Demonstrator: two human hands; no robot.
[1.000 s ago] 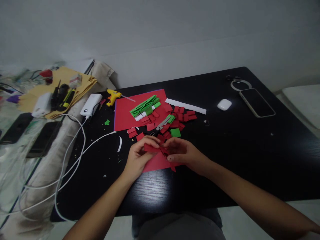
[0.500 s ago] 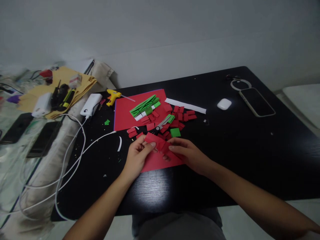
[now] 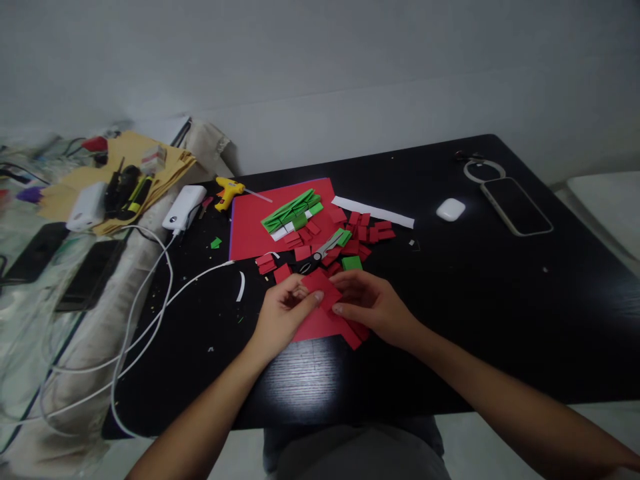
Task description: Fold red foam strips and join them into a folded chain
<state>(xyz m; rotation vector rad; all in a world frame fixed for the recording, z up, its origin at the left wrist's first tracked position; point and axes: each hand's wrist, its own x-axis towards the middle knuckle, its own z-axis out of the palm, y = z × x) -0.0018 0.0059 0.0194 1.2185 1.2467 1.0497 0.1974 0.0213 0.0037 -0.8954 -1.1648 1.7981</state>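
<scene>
Over the near edge of the table, my left hand (image 3: 277,320) pinches a piece of red paper (image 3: 319,285) between thumb and fingers. My right hand (image 3: 375,308) closes on the same paper from the other side, and a red strip hangs below its fingers. Beneath both hands lies a larger red sheet (image 3: 317,327), partly covered. Just beyond them are scissors (image 3: 320,255), a green paper square (image 3: 352,263) and several small folded red papers (image 3: 364,233). Green pleated paper (image 3: 293,212) rests on a big red sheet (image 3: 245,233).
A yellow glue gun (image 3: 230,192) and a white power bank (image 3: 184,207) with a cable stand at the back left. A white paper strip (image 3: 375,212), a white earbud case (image 3: 451,209) and a phone (image 3: 517,207) lie to the right. Tools and brown envelopes (image 3: 140,150) crowd the left side.
The red paper has turned in my hands, and a strip of it now points down below my right hand. Both hands sit slightly lower and closer together, uncovering the scissor handles.
</scene>
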